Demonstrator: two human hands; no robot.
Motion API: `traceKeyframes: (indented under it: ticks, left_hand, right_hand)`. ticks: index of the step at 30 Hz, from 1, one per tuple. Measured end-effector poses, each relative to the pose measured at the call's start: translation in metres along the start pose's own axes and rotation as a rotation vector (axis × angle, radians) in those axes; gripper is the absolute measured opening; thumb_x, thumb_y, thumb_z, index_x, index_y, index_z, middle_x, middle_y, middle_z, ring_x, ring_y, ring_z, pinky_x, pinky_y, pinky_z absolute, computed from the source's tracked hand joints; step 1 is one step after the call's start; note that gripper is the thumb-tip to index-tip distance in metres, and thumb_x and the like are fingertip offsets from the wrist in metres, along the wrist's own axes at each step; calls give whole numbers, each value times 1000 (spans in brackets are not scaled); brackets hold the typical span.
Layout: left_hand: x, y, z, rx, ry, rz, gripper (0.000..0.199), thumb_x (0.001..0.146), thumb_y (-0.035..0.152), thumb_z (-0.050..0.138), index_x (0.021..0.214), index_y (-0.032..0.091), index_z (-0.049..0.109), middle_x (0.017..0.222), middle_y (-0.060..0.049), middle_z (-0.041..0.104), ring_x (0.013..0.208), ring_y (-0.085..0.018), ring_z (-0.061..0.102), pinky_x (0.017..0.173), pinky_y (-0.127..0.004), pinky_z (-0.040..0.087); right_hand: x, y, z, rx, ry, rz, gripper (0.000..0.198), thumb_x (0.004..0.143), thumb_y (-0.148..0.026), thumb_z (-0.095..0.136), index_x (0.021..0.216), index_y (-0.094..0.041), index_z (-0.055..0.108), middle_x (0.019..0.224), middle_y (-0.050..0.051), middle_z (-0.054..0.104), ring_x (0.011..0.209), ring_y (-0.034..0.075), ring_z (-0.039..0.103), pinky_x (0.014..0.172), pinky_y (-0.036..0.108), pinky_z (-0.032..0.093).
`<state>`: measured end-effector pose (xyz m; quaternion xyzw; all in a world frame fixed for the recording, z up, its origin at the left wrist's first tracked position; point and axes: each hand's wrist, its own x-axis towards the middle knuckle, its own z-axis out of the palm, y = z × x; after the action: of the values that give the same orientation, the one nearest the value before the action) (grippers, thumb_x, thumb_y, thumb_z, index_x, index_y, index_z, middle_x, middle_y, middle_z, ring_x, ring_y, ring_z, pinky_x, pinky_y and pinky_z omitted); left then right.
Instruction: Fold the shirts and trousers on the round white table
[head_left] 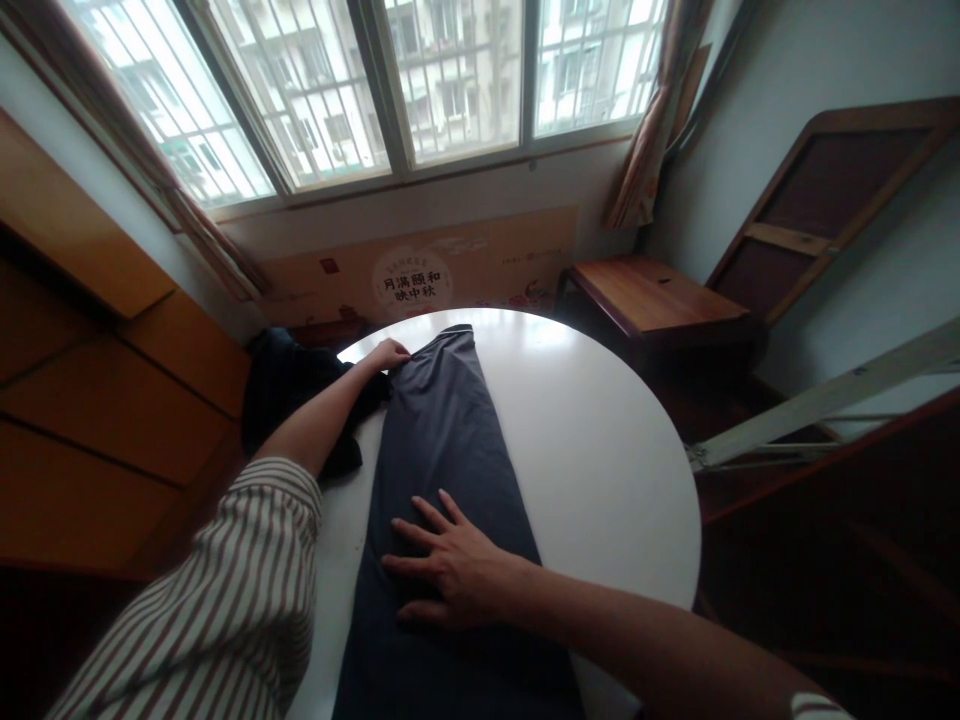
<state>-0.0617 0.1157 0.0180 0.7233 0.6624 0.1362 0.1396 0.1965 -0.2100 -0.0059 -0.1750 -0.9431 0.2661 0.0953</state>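
Observation:
A pair of dark grey trousers [465, 440], seemingly folded lengthwise, lies stretched over the round white table [607, 450]. Its far end, with a thin pale line along the edge, lies near the table's far rim; the near end runs out of view. My left hand [388, 354] is closed on the left edge of the cloth close to that far end, and small creases spread from there. Flat on the middle of the trousers rests my right hand [450, 565], its fingers spread and pointing left.
A dark bundle of cloth [289, 400] lies at the table's left side. Wooden cabinets [90, 420] stand on the left. Beyond the table are a low wooden table [660, 290], a printed cardboard panel [480, 255] and barred windows [450, 80]. A pale metal bar [825, 400] slants at right.

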Motion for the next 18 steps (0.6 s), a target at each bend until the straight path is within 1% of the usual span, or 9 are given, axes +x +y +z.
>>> traceKeyframes:
  ticks: [4,6,8,10,11,13,15,16,18]
  left_hand:
    - [3,2,-6,46,73,-1,16,75,31,71,75,16,77,76,-8,74,84,-24,70,80,-30,53]
    - [0,10,-6,71,101,21,15,77,28,71,76,14,76,79,-11,74,87,-26,69,84,-34,53]
    - [-7,25,2,89,143,79,19,85,28,66,89,12,76,96,-16,74,100,-29,67,94,-40,50]
    - [-20,45,19,93,170,177,27,93,29,56,108,13,72,120,-17,68,119,-28,59,106,-41,43]
    - [-27,56,29,93,159,248,32,96,31,52,118,16,69,131,-14,63,127,-26,53,111,-40,38]
    - [-42,73,52,107,72,424,40,98,38,48,134,24,59,148,-8,50,140,-23,41,118,-40,29]
    - [-52,84,72,143,-42,549,50,99,46,44,146,29,46,159,-5,36,149,-25,26,121,-46,19]
    - [-54,87,79,162,-82,566,54,100,48,41,150,29,39,162,-5,28,151,-26,19,122,-51,15]
    - [-52,89,87,184,-116,505,57,102,49,34,155,30,29,164,-5,20,152,-27,12,120,-58,11]
  right_hand:
    - [0,-1,-2,10,-15,0,63,95,-62,45,150,-31,43,162,8,27,150,37,10,117,66,6]
    - [0,0,-2,15,-12,-1,63,96,-62,44,150,-30,43,162,8,27,151,37,10,117,66,5]
    - [0,0,-2,21,-7,-5,63,96,-62,43,149,-30,43,162,8,27,151,37,9,117,66,5]
    - [0,0,-2,22,-4,-8,63,96,-63,42,149,-30,43,162,8,27,151,37,9,117,66,5]
    - [0,0,-1,20,-3,-7,63,96,-63,42,149,-30,43,162,8,27,151,37,9,117,66,5]
    - [0,-1,-1,14,-5,-1,62,96,-63,42,149,-31,43,162,8,28,150,37,10,117,66,5]
    - [0,-1,-2,11,-4,4,63,96,-63,42,150,-31,42,162,8,29,150,37,10,117,66,5]
    - [1,-2,-2,9,-2,3,63,95,-64,43,150,-32,42,162,8,28,151,37,9,117,66,5]
    - [0,-2,-3,7,-2,-4,65,95,-64,44,150,-32,41,162,8,27,151,37,8,117,66,5]
